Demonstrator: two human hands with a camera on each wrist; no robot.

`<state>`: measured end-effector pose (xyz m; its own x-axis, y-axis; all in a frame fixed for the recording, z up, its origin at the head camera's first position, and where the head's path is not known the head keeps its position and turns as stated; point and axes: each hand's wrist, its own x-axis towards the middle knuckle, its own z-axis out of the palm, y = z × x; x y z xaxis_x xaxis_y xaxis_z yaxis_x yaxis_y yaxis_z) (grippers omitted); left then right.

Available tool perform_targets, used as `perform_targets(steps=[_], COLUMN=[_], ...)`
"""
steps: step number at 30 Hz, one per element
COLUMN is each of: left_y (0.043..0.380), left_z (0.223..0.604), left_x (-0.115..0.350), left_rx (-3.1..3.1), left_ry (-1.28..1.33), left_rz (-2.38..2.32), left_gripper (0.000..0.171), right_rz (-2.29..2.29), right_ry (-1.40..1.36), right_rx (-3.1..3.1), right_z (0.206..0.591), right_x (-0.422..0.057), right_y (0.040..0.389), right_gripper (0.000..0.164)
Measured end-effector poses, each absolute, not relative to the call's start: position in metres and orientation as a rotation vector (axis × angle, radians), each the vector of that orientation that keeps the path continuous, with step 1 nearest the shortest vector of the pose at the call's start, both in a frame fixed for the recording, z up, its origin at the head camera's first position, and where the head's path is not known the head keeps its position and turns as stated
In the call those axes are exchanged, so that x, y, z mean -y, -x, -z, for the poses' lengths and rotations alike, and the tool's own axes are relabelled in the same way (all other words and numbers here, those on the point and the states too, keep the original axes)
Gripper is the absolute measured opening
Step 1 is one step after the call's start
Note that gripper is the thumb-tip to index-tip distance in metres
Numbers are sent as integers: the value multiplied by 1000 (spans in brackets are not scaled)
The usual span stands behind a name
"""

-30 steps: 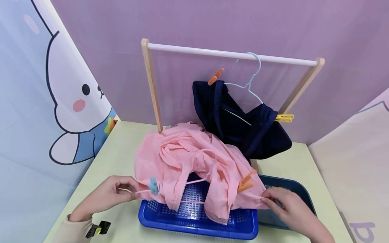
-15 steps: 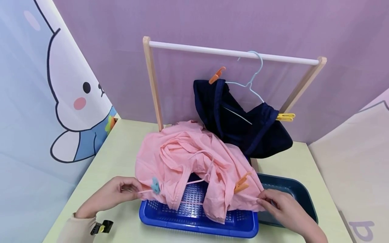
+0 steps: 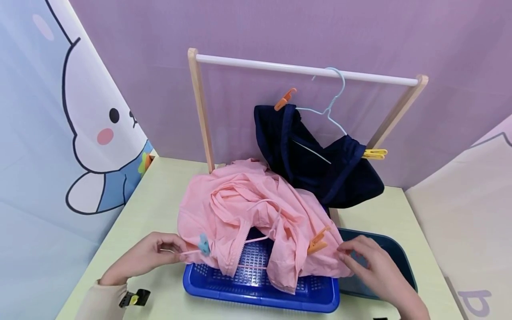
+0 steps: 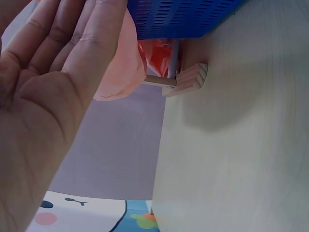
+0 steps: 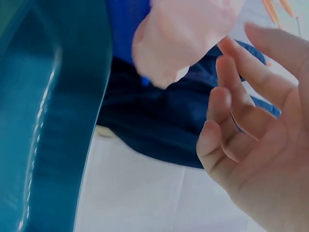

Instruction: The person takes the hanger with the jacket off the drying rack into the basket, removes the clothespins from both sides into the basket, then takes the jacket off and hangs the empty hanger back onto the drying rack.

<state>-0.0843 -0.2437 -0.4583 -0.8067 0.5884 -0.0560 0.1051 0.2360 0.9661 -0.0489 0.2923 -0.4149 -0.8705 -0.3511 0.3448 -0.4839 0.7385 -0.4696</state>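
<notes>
A pink zip jacket [image 3: 236, 195] lies bunched over a blue basket [image 3: 260, 303], with parts of a pink hanger [image 3: 258, 239] showing through its opening. My left hand [image 3: 150, 255] pinches the jacket's left end, beside a light-blue clothespin [image 3: 204, 244]. At the other end an orange clothespin [image 3: 317, 242] is clipped on the cloth. My right hand [image 3: 374, 266] is beside that right end, thumb and forefinger parted. In the right wrist view, its fingers are bent loosely, apart from each other, with the index fingertip [image 5: 228, 44] right at the jacket's edge.
Behind the basket stands a rack with a white rail [image 3: 272, 66]. A navy garment [image 3: 312, 178] hangs from it on a light-blue hanger [image 3: 338, 95], with orange [image 3: 285, 100] and yellow [image 3: 374, 154] clothespins. A dark teal tray [image 3: 402, 258] is at the right.
My right hand has let go of the jacket's right end and its thumb and forefinger have spread. The left hand keeps its pinch, almost still.
</notes>
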Motion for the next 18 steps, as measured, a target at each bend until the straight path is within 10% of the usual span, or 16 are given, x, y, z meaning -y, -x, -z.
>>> perform_targets(steps=[18], left_y=[89], left_z=[478], left_x=[252], left_rx=[-1937], left_ry=[-611], left_rz=[-1748], left_gripper=[13], right_rz=[-1340], right_ry=[-645], right_rx=[2595], right_z=[409], right_x=[-256], right_y=[59], right_gripper=[36])
